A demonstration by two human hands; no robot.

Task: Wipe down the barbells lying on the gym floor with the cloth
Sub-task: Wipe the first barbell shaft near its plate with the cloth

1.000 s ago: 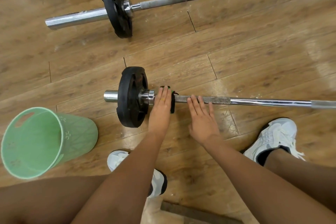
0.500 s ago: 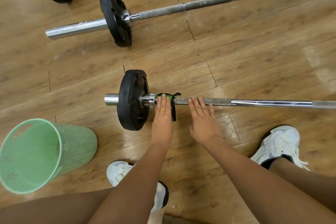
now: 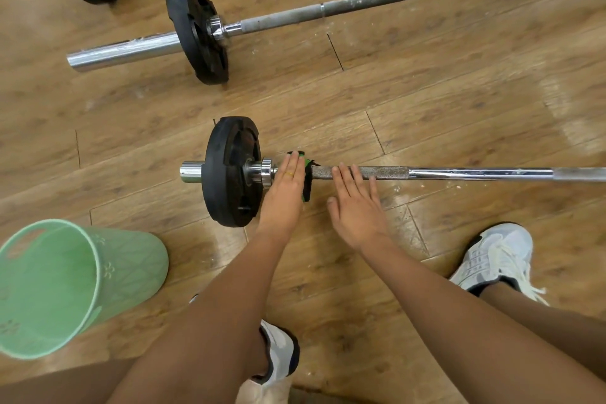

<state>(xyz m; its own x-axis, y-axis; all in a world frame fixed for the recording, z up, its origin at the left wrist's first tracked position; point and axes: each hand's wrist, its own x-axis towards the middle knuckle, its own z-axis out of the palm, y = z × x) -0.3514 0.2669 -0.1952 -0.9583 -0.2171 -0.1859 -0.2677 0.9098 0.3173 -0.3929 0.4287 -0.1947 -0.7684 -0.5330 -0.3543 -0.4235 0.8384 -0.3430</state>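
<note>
My left hand (image 3: 284,193) lies flat, fingers straight, pressing the cloth (image 3: 307,184) onto the near bar (image 3: 459,173) just beside the collar and plate (image 3: 231,170). My right hand (image 3: 355,203), also flat and holding nothing, rests its fingers on the knurled stretch next to it. To wipe well, I judge the cloth should wrap round the shaft and slide right while the right hand stops the bar rolling. The plate blocks travel leftward, and the right hand sits in the cloth's path. The 2nd bar (image 3: 328,10) lies well apart on the floor (image 3: 459,92); a green bin (image 3: 65,285) is at my left.
</note>
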